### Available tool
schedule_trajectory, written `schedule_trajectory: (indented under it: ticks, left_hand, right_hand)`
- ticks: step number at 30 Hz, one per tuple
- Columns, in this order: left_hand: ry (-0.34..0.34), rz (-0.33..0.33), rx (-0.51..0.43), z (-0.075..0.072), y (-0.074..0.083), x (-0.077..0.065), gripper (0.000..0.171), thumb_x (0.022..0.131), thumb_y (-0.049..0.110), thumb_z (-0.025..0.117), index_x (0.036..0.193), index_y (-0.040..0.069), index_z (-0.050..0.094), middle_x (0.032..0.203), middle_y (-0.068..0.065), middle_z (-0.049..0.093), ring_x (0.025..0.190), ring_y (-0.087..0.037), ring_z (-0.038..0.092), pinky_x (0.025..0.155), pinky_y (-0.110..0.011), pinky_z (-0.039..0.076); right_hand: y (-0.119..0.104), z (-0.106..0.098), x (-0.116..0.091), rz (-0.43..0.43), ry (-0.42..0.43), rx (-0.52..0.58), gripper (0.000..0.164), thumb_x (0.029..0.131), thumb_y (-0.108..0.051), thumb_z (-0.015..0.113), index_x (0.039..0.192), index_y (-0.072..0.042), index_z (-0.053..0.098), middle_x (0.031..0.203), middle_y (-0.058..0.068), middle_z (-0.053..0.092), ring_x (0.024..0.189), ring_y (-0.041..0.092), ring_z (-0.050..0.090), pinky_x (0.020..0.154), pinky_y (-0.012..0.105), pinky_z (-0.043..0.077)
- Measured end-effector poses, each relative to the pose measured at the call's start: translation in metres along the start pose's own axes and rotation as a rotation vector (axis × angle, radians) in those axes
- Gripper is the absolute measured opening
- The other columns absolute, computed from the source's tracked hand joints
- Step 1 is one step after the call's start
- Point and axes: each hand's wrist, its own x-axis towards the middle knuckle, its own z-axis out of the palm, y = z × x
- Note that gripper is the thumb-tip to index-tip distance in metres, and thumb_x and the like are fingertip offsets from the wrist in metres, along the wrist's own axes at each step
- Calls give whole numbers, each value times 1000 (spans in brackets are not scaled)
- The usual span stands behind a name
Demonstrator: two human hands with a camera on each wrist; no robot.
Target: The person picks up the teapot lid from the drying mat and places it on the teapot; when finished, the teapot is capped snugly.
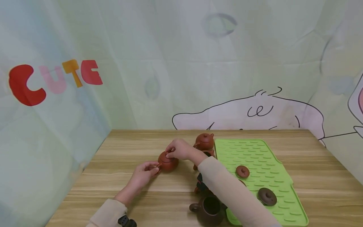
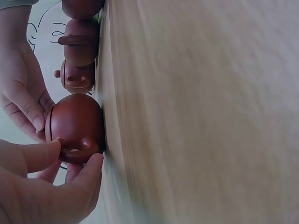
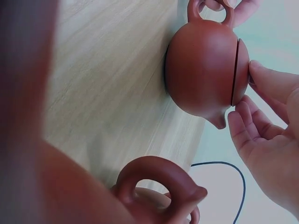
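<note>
A reddish-brown clay teapot [image 1: 170, 166] stands upright on the wooden table, left of the other pots. My left hand [image 1: 141, 174] pinches its handle between thumb and fingers, which the left wrist view shows closely around the handle [image 2: 79, 154]. From above, my right hand [image 1: 181, 149] holds the knob of its lid [image 3: 241, 72] between thumb and fingers. The lid sits on the pot's mouth with a thin dark seam below it. In the right wrist view the short spout [image 3: 217, 120] points away from the left hand.
A lidded reddish teapot [image 1: 205, 142] stands at the back. Nearer are lidless pots partly hidden by my right arm, and a dark brown lidless teapot [image 1: 210, 212]. A green mat [image 1: 244, 151] bears a reddish lid [image 1: 242, 171], a dark lid [image 1: 267, 196] and another mostly covered lid.
</note>
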Motion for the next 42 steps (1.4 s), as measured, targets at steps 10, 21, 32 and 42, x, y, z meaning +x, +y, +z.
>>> schedule_trajectory:
  ticks: [10, 21, 32, 42]
  left_hand:
    - [-49, -42, 3, -3, 7, 3, 29, 92, -1, 59, 118, -12, 56, 107, -21, 62, 93, -21, 63, 83, -34, 54]
    - [-26, 33, 94, -6, 38, 4, 41, 94, 14, 61, 130, -2, 53, 127, -24, 56, 118, -35, 53, 97, -48, 44]
    - [3, 121, -62, 34, 62, 2, 36, 91, 9, 64, 126, 0, 58, 122, -18, 60, 116, -29, 56, 97, -42, 47]
    - [-31, 217, -102, 78, 58, 5, 32, 90, 7, 66, 121, -4, 61, 112, -19, 64, 108, -29, 61, 89, -33, 51]
  right_hand:
    - [-1, -10, -5, 42, -18, 77, 28, 89, -17, 69, 115, -5, 69, 112, 9, 67, 103, 22, 60, 87, 31, 51]
    - [0, -53, -48, 16, 23, 124, 32, 91, -21, 67, 121, -11, 66, 118, 8, 63, 103, 22, 61, 76, 29, 55]
    - [37, -98, -115, -152, 177, 72, 30, 90, -16, 69, 117, -3, 67, 105, 8, 65, 94, 20, 61, 81, 36, 53]
    - [78, -109, -171, -72, 263, 28, 31, 90, -16, 68, 118, -1, 66, 111, 8, 62, 96, 25, 59, 84, 34, 53]
